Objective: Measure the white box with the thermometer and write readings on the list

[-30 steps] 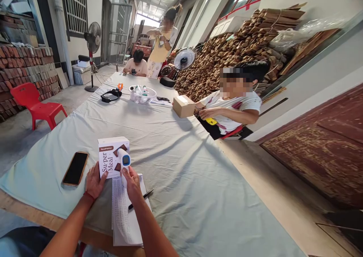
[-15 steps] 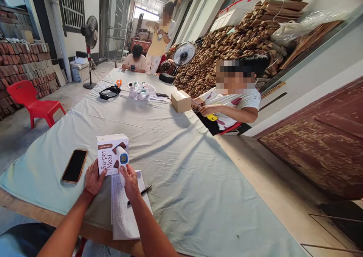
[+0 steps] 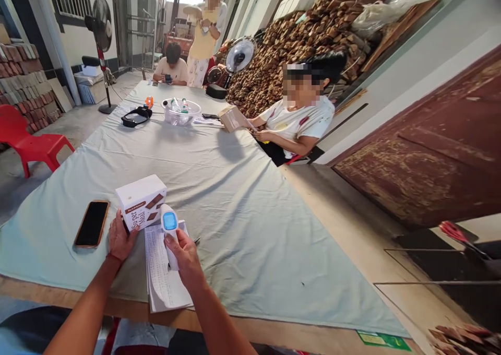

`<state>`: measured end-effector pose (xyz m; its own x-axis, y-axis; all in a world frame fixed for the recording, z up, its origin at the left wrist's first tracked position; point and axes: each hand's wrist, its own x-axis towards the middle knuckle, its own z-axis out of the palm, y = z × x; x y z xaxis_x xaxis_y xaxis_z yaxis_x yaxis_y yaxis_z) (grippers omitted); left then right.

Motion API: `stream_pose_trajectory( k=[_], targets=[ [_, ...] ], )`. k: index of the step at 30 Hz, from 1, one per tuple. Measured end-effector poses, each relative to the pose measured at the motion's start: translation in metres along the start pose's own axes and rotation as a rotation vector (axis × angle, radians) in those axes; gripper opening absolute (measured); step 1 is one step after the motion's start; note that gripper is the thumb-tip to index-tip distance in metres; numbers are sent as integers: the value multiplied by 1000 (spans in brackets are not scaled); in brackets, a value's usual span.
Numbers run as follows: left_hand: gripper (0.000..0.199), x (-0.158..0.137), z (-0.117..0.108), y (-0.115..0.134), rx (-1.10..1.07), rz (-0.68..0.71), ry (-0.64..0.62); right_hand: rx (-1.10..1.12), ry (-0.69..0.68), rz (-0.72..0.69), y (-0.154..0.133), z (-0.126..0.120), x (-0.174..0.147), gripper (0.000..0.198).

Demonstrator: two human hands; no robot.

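A white "Su-per Meal" box (image 3: pixel 141 201) stands tilted on the cloth-covered table (image 3: pixel 250 229), its top leaning toward the left. My left hand (image 3: pixel 122 236) grips the box at its lower left corner. In my right hand (image 3: pixel 185 253) is a white infrared thermometer (image 3: pixel 170 235), its screen lit blue and its head close to the box's right side. Below both lies a sheaf of written paper (image 3: pixel 166 284). A pen (image 3: pixel 197 240) is mostly hidden behind my right hand. The phone (image 3: pixel 92 223) lies dark-screened to the left of my left hand.
Across the table a seated person (image 3: pixel 299 115) handles a cardboard box (image 3: pixel 234 118). A plastic basin (image 3: pixel 181 112) of bottles and a black headset (image 3: pixel 136 116) stand farther back. Two more people are at the far end. A red chair (image 3: pixel 33 141) is at left.
My left hand has tipped the box, so more of its top shows. The thermometer's screen has lit up. Across the table, the cardboard box has been tilted. The view has shifted right.
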<state>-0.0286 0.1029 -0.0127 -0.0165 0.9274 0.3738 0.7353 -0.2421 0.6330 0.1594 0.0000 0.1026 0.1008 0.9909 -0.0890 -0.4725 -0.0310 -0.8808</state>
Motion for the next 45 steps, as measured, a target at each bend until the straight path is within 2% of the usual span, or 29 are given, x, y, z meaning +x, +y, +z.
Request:
stream_pose_trajectory(
  k=[3, 8, 12, 15, 17, 19, 22, 24, 26, 28, 31, 32, 34, 36, 39, 42, 45],
  targets=[
    [84, 3, 0, 0, 51, -20, -25, -55, 67, 5, -7, -16, -25, 40],
    [66, 9, -6, 4, 33, 15, -5, -148, 131, 13, -15, -43, -57, 44],
    [65, 12, -10, 10, -26, -68, 39, -196, 195, -16, -19, -58, -73, 41],
    [59, 2, -10, 20, -32, -175, 96, -226, 236, -34, -17, -73, -78, 43],
    [49, -12, -11, 29, -38, -154, 93, -311, 300, -63, -13, -89, -76, 48],
    [40, -28, -13, 37, -47, -70, 69, -479, 410, -101, -6, -111, -70, 56],
    [33, -49, -17, 44, -31, 14, 95, -867, 598, -156, 6, -154, -56, 65],
    [28, -57, -20, 44, -18, 58, 75, -1121, 649, -160, 13, -184, -49, 63],
    [24, -63, -21, 43, -6, 135, -11, -1327, 651, -124, 19, -207, -45, 58],
    [25, -66, -22, 44, 16, 209, -99, -1493, 655, -123, 21, -219, -44, 56],
    [32, -69, -24, 48, 48, 268, -198, -1628, 711, -295, 21, -213, -44, 57],
    [34, -69, -25, 49, 54, 282, -229, -1631, 691, -372, 21, -205, -43, 52],
    [39, -70, -26, 52, 62, 320, -286, -1591, 532, -486, 25, -183, -36, 39],
    [43, -71, -27, 54, 65, 358, -330, -1558, 306, -517, 33, -161, -25, 31],
    [45, -72, -28, 54, 65, 379, -361, -1631, 118, -493, 44, -139, -7, 31],
    [47, -74, -29, 55, 79, 372, -383, -1721, -5, -455, 41, -137, 3, 28],
    [47, -75, -29, 56, 104, 346, -414, -1643, -98, -413, 28, -146, 2, 17]
  ],
)
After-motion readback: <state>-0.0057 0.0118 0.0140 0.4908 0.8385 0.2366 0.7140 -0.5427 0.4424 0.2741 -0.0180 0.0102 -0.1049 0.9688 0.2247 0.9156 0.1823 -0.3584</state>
